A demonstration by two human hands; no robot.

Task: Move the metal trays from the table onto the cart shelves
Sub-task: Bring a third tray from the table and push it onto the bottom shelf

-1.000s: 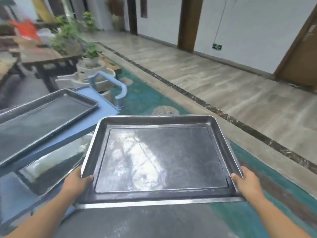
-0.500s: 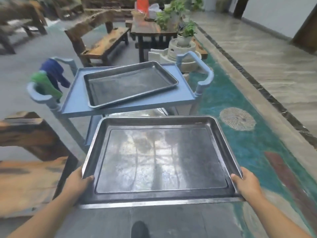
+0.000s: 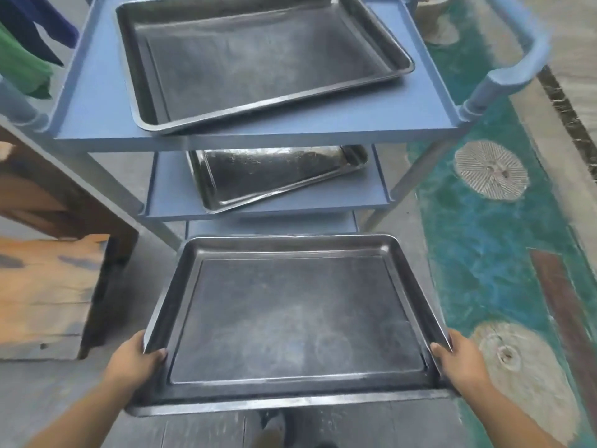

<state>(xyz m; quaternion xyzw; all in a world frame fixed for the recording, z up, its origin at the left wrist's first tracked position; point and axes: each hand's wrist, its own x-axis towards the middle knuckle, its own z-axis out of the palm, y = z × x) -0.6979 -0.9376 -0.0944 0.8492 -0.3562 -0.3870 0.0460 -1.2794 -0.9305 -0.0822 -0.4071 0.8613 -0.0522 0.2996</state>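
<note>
I hold a large metal tray level in front of me, below and just in front of the blue cart. My left hand grips its near left corner and my right hand grips its near right corner. A second metal tray lies on the cart's top shelf. A third tray rests askew on the middle shelf. A strip of the bottom shelf shows just beyond the held tray's far edge.
A wooden bench stands at the left beside the cart. Green and blue cloths hang at the cart's left handle. The cart's right handle juts toward a teal patterned floor strip. My shoe shows under the tray.
My view has swung left and down and come much closer to the cart. The held tray now sits low in front of the shelves; both hands keep the same grip.
</note>
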